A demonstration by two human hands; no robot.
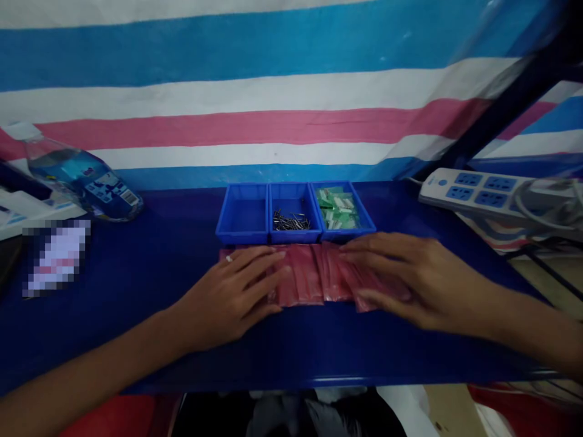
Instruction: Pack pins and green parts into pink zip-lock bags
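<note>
Several flat red plastic packets (307, 276) lie overlapping in a row on the blue table, just in front of three joined blue trays. My left hand (232, 291) rests over the left end of the row, fingers spread and a ring on one of them. Over the right end, my right hand (410, 279) has its fingers and thumb around the packets there, somewhat blurred. The left tray (243, 209) is empty, the middle tray holds small dark metal pins (291, 221), and the right one holds green and white packets (339, 209).
A bottle of blue liquid (91, 176) leans at the back left, near a pixelated pale item (57, 258). On the back right lies a white power strip (478, 191) with cables. A striped sheet (273, 127) hangs behind the blue table (300, 352).
</note>
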